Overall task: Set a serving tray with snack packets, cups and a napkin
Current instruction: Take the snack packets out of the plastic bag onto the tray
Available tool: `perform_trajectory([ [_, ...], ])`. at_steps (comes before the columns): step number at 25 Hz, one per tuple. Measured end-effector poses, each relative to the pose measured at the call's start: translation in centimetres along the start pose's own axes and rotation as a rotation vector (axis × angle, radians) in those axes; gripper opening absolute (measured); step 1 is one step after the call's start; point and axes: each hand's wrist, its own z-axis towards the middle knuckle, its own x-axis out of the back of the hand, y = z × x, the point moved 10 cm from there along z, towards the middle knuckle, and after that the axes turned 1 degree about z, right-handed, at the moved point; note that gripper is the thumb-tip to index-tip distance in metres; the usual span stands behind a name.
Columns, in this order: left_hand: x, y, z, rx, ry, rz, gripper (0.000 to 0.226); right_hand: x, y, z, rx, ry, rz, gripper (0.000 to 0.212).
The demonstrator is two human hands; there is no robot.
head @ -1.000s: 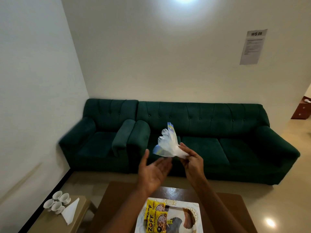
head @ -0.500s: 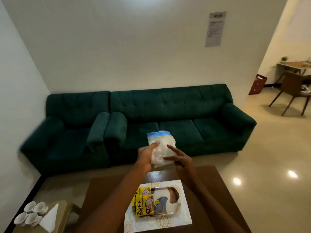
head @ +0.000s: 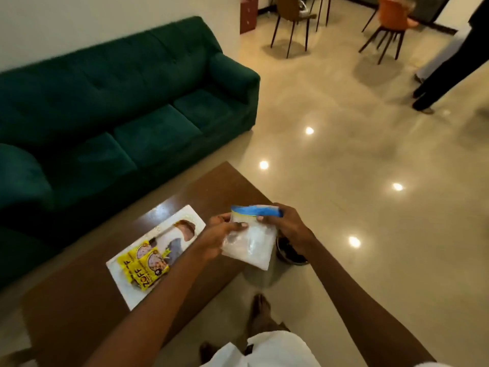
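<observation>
Head view, ordered near to far. Nearest, at 6 o'clock, a white garment edge (head: 264,348) and a bare foot (head: 260,311) stood on the glossy beige tiled floor (head: 357,160). Above them, near frame centre, the left hand (head: 214,238) and the right hand (head: 289,229) together held a clear plastic zip pouch with a blue seal strip and white contents (head: 248,247): the left fingers were curled round its 9 o'clock edge with the thumb pressed on the face, and the right fingers were pinched shut on the blue strip at 12 o'clock. The pouch hung past the 3 o'clock edge of the brown wooden coffee table (head: 79,300), over a dark round bin (head: 289,254) on the floor. At 9 o'clock from the pouch, a white rectangular serving tray with a printed figure (head: 127,292) lay on the table, bearing two yellow snack packets (head: 144,266) at its near end; no cups or napkin showed on it. Beyond stood a dark green velvet sofa (head: 119,96); chairs (head: 291,19) stood farthest, at 1 o'clock.

Risk, as a judgement: were either pinch to slacken, the smooth pouch could slip into the bin or onto the floor, since no tabletop lay beneath it.
</observation>
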Motion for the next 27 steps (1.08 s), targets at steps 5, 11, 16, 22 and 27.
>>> perform_trajectory([
  [5,-7.6,0.5,6.4,0.041,0.011,0.039,0.045,10.8,1.2,1.3,-0.008,0.035,-0.094,0.025],
  [11,-12.3,-1.0,15.1,0.047,0.202,0.129,0.024,28.3,4.8,6.8,-0.143,0.339,-0.116,0.033],
  [16,-15.8,-5.9,19.8,0.122,0.287,0.155,0.008,34.9,10.5,8.9,-0.232,0.648,-0.336,0.045],
  [22,-17.7,-13.5,25.6,0.226,0.308,0.178,0.007,32.3,21.1,16.6,-0.247,0.651,-0.442,0.044],
  [27,-16.4,-21.9,31.0,0.267,0.319,0.181,0.010,31.3,34.2,25.6,-0.359,0.415,-0.655,0.058],
])
